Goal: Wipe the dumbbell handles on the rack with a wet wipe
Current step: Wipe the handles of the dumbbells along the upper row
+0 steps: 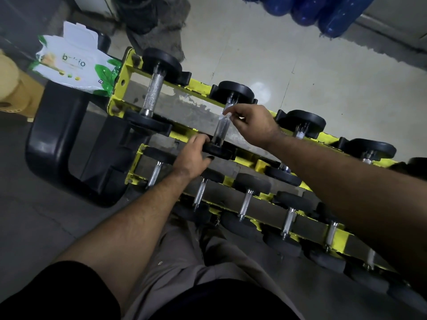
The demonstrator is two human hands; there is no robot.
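White wet wipe [225, 115] is pinched between thumb and fingertips of the right hand [251, 124], pressed at the far end of the handle [220, 129] of the second dumbbell on the top tier of the yellow rack [120, 72]. Only a small wad shows, so I can't tell how far it wraps the knurled steel. Left hand [194, 158] has its fingers curled over that dumbbell's near black head [217, 150], steadying it. Risks: pinch is light and the knurling is grabby, so the wipe could snag, bunch or tear and leave the near half of the handle untouched. If the left hand eases off, the dumbbell could roll in its cradle under the wiping force; fingers on the head sit close to the rail and could get nipped. First dumbbell [152, 93] to the left and the lower-tier row [245, 204] look dry, likely pending. Wipe pack [76, 63] sits off the rack's left end, flap open, so the rest may dry out.
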